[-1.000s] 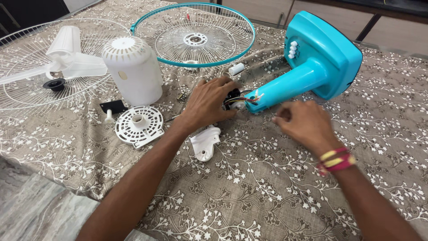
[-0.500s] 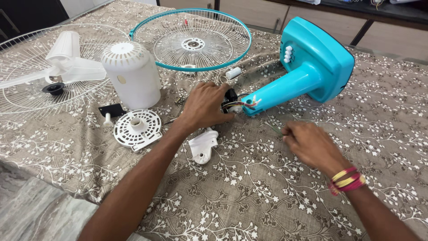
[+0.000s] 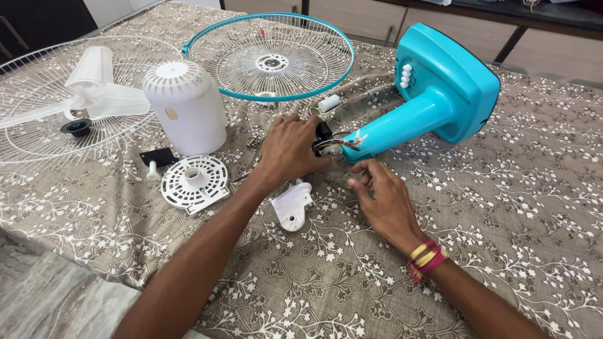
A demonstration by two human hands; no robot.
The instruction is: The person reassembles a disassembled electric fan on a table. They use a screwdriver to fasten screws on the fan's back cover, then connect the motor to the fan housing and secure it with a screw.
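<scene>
I had my left hand (image 3: 290, 150) closed around the small black part (image 3: 324, 133) at the mouth of the turquoise fan stand (image 3: 433, 94), at one o'clock from centre, with the coloured wires (image 3: 342, 143) trailing out. My right hand (image 3: 383, 198) was curled at five o'clock of that mouth, fingertips down on the cloth; I couldn't tell if it pinched anything. It looked like wiring work at the neck, which would call for a fine pinch and a steady left hand.
</scene>
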